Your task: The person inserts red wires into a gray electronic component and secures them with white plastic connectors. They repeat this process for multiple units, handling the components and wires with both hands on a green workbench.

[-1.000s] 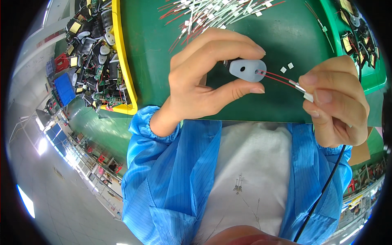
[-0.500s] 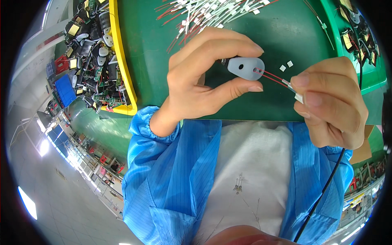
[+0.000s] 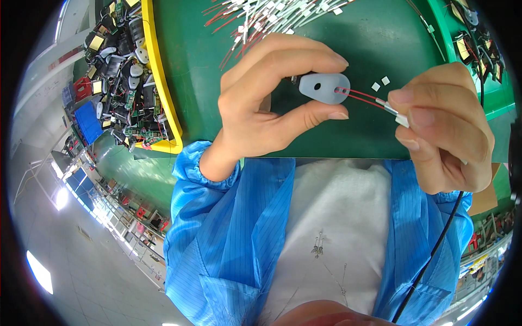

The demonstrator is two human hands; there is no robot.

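Observation:
Between the thumb and fingers of my left hand is a light grey, egg-shaped plastic housing with a dark round hole. Two red wires run from small holes at its right end toward my right hand. That hand is closed in a pinch on a thin wire lead with white sleeving and a white tab. Most of the lead's far part is hidden behind my right fingers. The wires stretch nearly straight between the hands, above the green tabletop.
Many red-and-white wire leads lie heaped at the back. Two small white squares rest near my right hand. A yellow-rimmed bin of assembled parts stands left, a green tray of similar parts right. A black cable hangs by my right arm.
My right hand has shifted slightly right and the housing slightly left, so a longer stretch of red wire shows between them. Both hands keep their grips.

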